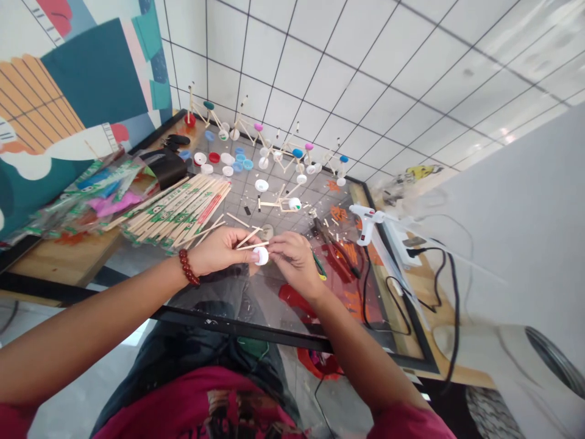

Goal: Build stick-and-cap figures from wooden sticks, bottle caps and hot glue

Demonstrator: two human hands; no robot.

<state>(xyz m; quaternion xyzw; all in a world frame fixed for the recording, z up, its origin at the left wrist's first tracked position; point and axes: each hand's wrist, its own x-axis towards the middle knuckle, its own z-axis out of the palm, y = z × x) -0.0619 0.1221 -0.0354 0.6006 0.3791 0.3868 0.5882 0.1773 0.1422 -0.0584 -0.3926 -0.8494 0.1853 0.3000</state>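
Note:
Over the near part of the glass-topped table, my left hand [223, 247] is closed on a white bottle cap [261, 256] with thin wooden sticks [250, 238] attached or resting on it; which of the two I cannot tell. The fingertips of my right hand [295, 253] are pinched together at the right end of the sticks, beside the cap. What they grip, if anything, is hidden. Just beyond my hands lies a small stick frame [278, 203] with a white cap [295, 204] at its right end.
Wrapped chopsticks [183, 210] lie at left near plastic bags [105, 189]. Loose caps [227, 158] and several little stick-and-cap models [301, 161] line the back. Pliers [336, 247], a white glue gun [365, 221] with its cord, and a power strip [402, 244] are at right.

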